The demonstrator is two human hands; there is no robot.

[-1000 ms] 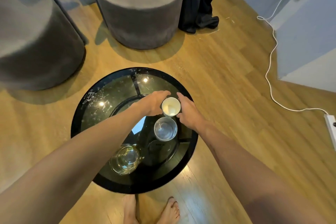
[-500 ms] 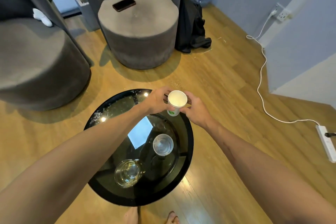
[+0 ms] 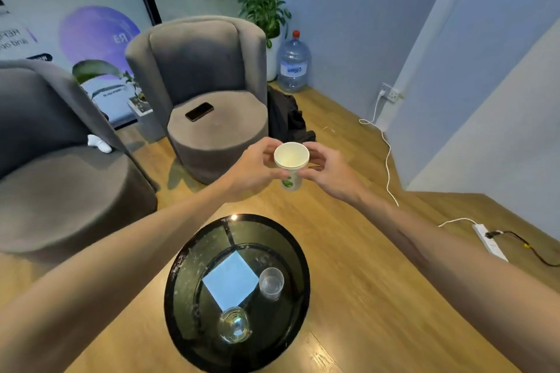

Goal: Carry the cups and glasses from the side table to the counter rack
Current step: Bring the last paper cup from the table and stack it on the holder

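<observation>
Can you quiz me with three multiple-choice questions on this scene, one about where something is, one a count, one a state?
1. Where does the phone lie?
A. on the armchair seat
B. on the floor
C. on the side table

2. How many clear glasses stand on the side table?
A. none
B. two
C. four

3. How is the paper cup held?
A. by the left hand alone
B. standing on the table, untouched
C. by both hands, in the air

Answers: 1 A, it rests on the grey armchair cushion. 2 B, one glass and another glass. 3 C, left hand and right hand grip it beyond the table.
</observation>
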